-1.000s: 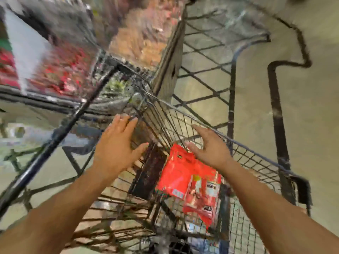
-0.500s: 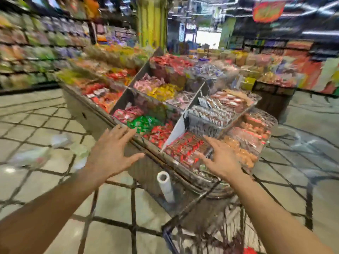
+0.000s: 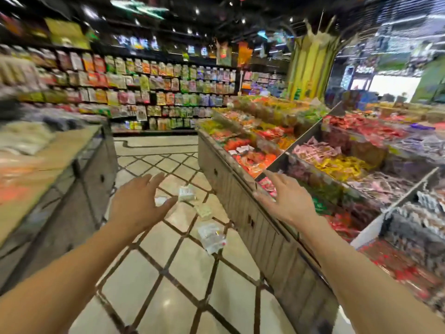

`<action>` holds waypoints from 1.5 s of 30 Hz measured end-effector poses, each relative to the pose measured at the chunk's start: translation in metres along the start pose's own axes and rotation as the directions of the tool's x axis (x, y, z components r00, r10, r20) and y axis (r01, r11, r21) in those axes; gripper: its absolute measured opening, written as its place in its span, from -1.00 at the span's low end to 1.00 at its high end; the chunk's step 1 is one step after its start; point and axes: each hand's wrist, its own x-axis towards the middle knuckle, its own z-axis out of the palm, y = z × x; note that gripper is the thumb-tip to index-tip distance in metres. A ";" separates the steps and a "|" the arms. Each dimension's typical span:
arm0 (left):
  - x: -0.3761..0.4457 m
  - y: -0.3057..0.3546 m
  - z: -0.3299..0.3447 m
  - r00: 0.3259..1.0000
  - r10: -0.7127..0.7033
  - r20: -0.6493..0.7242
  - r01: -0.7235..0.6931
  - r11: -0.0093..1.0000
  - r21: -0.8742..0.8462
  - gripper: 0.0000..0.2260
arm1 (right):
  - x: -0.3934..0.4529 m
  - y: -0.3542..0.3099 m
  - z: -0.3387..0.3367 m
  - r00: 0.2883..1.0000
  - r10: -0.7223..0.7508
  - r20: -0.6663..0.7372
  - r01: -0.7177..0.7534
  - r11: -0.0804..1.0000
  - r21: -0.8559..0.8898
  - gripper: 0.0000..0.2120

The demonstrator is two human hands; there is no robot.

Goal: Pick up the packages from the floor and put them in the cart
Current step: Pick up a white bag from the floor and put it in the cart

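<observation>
Floor [image 3: 183, 292] of glossy cream tiles, crossed by dark diagonal lines, runs up a shop aisle toward a back wall of shelves [image 3: 134, 92] hung with snack bags. On the left stands a display table [image 3: 60, 169] with pale, blurred goods on top. The left hand [image 3: 137, 206] is held out over the floor, fingers spread, holding nothing. Between the arms, packages lie on the tiles in a loose line running away from the viewer: a clear packet [image 3: 212, 237] nearest, its long axis pointing up the aisle, then a pale packet [image 3: 203, 211], a white scrap [image 3: 160, 201] and a white packet [image 3: 186, 193] beyond. The right hand [image 3: 286, 203] hangs over the edge of the candy table [image 3: 262, 237], fingers spread, holding nothing; its bins hold red, pink and yellow sweets.
</observation>
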 end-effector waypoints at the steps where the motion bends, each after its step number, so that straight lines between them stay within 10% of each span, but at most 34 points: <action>1: 0.008 -0.016 0.005 0.999 -0.041 0.010 0.040 0.998 0.039 -0.28 | 0.020 -0.012 0.008 1.000 -0.019 0.005 0.019 1.000 -0.012 -0.11; 21: 0.308 -0.193 0.162 0.974 -0.202 0.099 0.168 0.947 0.274 -0.34 | 0.408 -0.130 0.208 0.976 -0.207 0.072 0.206 0.978 0.018 -0.03; 45: 0.703 -0.166 0.478 0.925 0.191 0.328 -0.173 0.981 -0.082 -0.18 | 0.699 -0.023 0.414 0.977 0.151 0.152 -0.151 0.988 -0.010 -0.05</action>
